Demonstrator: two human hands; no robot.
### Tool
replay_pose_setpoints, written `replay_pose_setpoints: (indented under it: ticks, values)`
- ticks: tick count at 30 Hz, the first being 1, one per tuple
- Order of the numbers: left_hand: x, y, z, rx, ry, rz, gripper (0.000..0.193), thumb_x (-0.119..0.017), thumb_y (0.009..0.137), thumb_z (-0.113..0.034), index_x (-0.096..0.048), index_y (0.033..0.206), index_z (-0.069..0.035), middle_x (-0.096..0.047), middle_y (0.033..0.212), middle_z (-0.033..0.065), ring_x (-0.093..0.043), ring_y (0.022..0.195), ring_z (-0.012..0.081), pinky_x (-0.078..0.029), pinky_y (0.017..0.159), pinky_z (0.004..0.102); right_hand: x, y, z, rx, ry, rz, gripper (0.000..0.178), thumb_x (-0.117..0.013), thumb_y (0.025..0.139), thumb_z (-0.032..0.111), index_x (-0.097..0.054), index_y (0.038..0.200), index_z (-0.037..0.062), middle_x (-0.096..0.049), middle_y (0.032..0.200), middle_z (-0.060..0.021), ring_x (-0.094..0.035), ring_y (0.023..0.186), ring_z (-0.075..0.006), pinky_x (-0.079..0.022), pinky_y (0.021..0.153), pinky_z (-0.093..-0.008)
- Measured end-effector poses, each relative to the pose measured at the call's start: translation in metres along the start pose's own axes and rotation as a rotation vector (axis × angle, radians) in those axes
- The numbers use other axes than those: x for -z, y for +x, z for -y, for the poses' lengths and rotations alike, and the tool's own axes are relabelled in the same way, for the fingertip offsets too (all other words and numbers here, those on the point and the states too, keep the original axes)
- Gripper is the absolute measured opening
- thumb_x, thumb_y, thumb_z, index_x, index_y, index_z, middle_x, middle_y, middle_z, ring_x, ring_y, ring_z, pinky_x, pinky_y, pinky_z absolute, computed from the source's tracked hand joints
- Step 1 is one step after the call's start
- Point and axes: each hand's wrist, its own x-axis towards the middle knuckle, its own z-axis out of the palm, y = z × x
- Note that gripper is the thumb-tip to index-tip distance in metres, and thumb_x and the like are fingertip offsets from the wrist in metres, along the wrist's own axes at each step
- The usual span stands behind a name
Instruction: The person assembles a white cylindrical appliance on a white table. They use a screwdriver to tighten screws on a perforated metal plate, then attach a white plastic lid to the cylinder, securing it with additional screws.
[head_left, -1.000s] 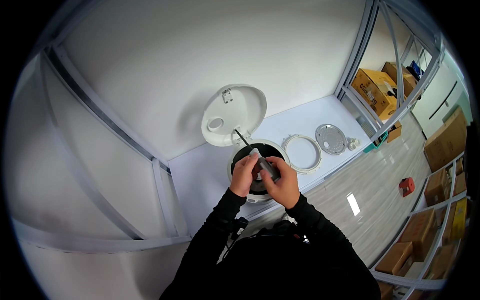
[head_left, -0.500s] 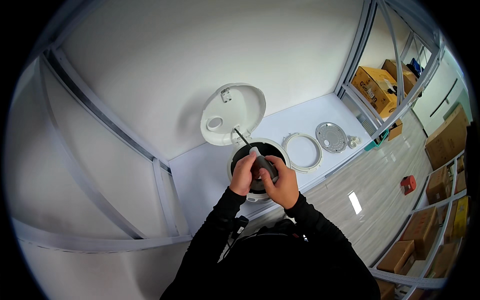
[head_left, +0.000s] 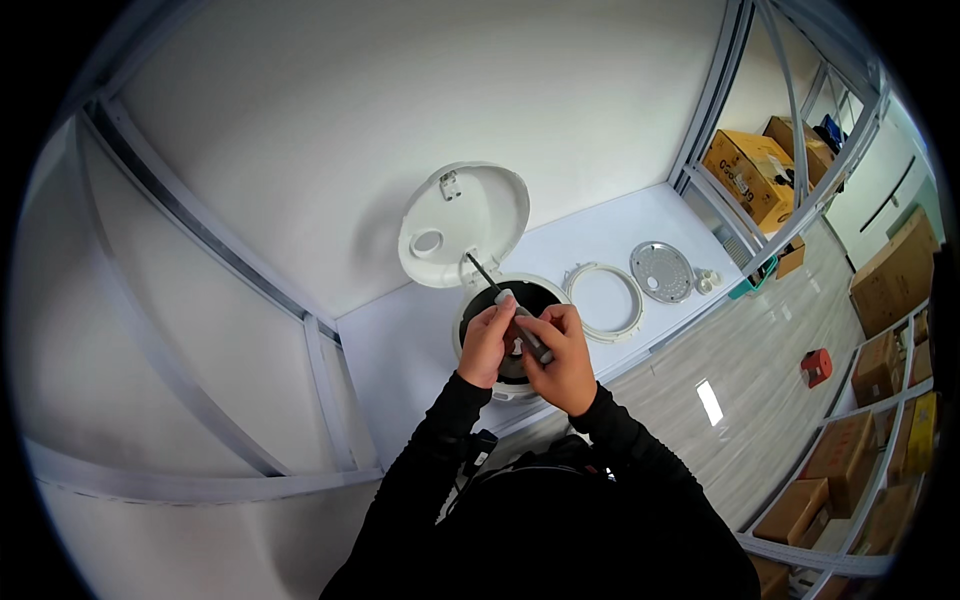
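A screwdriver point(head_left: 532, 343) with a grey handle slants over a white rice cooker point(head_left: 463, 330). Its thin shaft reaches up to the inside of the raised lid point(head_left: 487, 215), low down near the hinge. My left hand point(head_left: 484, 345) pinches the front of the handle, close to the shaft. Farther back on the handle, my right hand point(head_left: 563, 362) is closed with its thumb and fingers around it. Both hands hang over the cooker's dark open pot and hide part of it. Whether the tip sits in a screw is too small to tell.
On the white table point(head_left: 400, 350), right of the cooker, lie a white ring point(head_left: 640, 318), a round perforated metal plate point(head_left: 662, 272) and small white parts point(head_left: 707, 281). Metal frame posts stand around. Cardboard boxes point(head_left: 840, 460) fill shelves at right; a red object point(head_left: 816, 369) is on the floor.
My right-hand fingers have shifted their hold on the screwdriver handle, so more of its end shows. The tip stays at the same spot on the lid.
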Motion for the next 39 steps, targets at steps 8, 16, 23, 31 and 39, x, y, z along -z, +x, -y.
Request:
replay_pose_setpoints:
  ticks: [8,16,23,31,39]
  values:
    - [-0.004,-0.005,-0.006,-0.008,-0.143,0.015,0.030,-0.060,0.105,-0.034,-0.067,0.090,-0.009,-0.064,0.085,-0.0027,-0.058,0.072,0.0067,-0.045,0.064,0.0253,0.005,0.002,0.013,-0.130,0.079,-0.006,0.055,-0.080,0.081,0.010,-0.060,0.131,0.0009,-0.057,0.110,-0.0158,-0.061,0.091,-0.0266,-0.053,0.079,-0.0360]
    - [0.003,-0.003,-0.005,-0.010,0.027,-0.039,0.033,-0.060,0.105,-0.036,-0.065,0.084,-0.010,-0.061,0.078,-0.0041,-0.054,0.067,0.0054,-0.041,0.058,0.0248,0.005,0.001,0.017,-0.162,0.139,0.067,0.053,-0.074,0.085,0.009,-0.058,0.135,-0.0014,-0.065,0.104,-0.0181,-0.067,0.094,-0.0269,-0.054,0.080,-0.0374]
    - [0.000,-0.007,-0.003,-0.039,0.082,-0.060,0.033,-0.060,0.105,-0.035,-0.065,0.083,-0.011,-0.059,0.074,-0.0057,-0.050,0.063,0.0038,-0.036,0.055,0.0241,0.003,-0.002,0.009,-0.134,0.069,0.033,0.057,-0.078,0.084,0.010,-0.057,0.137,-0.0002,-0.065,0.104,-0.0175,-0.067,0.093,-0.0289,-0.054,0.081,-0.0367]
    - [-0.018,-0.015,-0.011,-0.045,-0.116,-0.106,0.032,-0.058,0.106,-0.033,-0.067,0.088,-0.007,-0.063,0.081,-0.0035,-0.055,0.070,0.0055,-0.043,0.063,0.0241,0.007,0.000,0.016,-0.253,0.166,0.097,0.053,-0.074,0.093,0.027,-0.057,0.135,-0.0005,-0.071,0.105,-0.0207,-0.071,0.094,-0.0338,-0.055,0.085,-0.0381]
    - [0.006,0.001,0.007,-0.038,0.032,-0.047,0.032,-0.062,0.105,-0.036,-0.066,0.087,-0.009,-0.064,0.083,-0.0044,-0.058,0.069,0.0041,-0.043,0.059,0.0224,0.008,0.001,0.011,-0.063,0.015,0.024,0.052,-0.077,0.087,0.014,-0.059,0.133,-0.0006,-0.064,0.106,-0.0176,-0.065,0.094,-0.0318,-0.053,0.083,-0.0379]
